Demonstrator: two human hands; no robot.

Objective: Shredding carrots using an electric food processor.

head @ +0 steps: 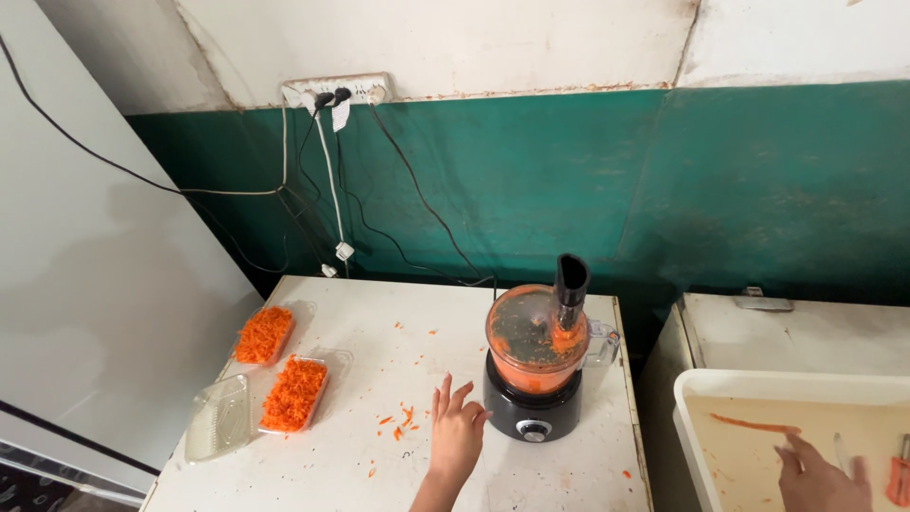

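My left hand (457, 433) rests flat on the white table (341, 465), fingers spread and holding nothing, just left of the black base of a food processor (534, 365). The processor's clear bowl is smeared with grated carrot and has a black feed tube on top. My right hand (817, 477) reaches into a white tub (697, 393) of cloudy water at the lower right, fingers apart, close to a carrot strip (755, 424) and a peeler with an orange handle (897, 474).
Two clear trays of grated carrot (264, 335) (294, 393) and an empty clear tray (219, 417) lie at the table's left. Carrot bits are scattered on the tabletop. Cables hang from a wall power strip (336, 90). A white cabinet (95, 284) stands at the left.
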